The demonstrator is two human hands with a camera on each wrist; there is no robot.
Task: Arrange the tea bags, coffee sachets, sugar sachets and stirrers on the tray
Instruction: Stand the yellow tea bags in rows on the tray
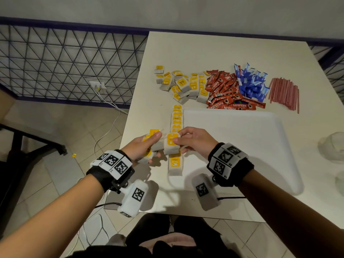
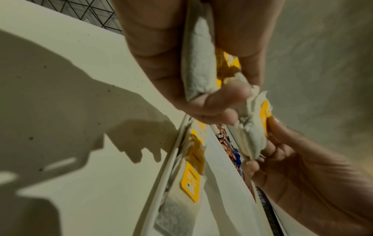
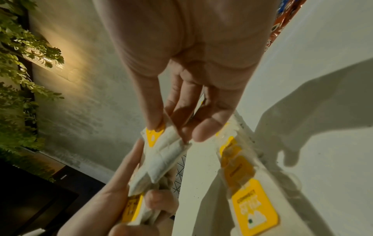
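Note:
My left hand [image 1: 147,144] grips a small stack of white tea bags [image 1: 156,144] with yellow tags [image 2: 198,60] above the tray's left edge. My right hand [image 1: 188,139] pinches one tea bag [image 1: 172,144] [image 3: 161,159] [image 2: 252,135] between thumb and fingers, right beside the left hand's stack. Below them a row of tea bags [image 1: 176,118] [image 2: 191,172] [image 3: 242,178] lies along the left side of the white tray [image 1: 242,146]. Loose tea bags [image 1: 182,84], red coffee sachets [image 1: 227,92], blue sugar sachets [image 1: 251,82] and pink stirrers [image 1: 284,94] lie in piles behind the tray.
The white table [image 1: 204,51] ends just left of the tray; tiled floor, a cable [image 1: 108,131] and a wire fence [image 1: 65,62] lie beyond. Clear glass objects [image 1: 333,146] stand at the right edge. A small yellow tag [image 1: 74,155] lies on the floor.

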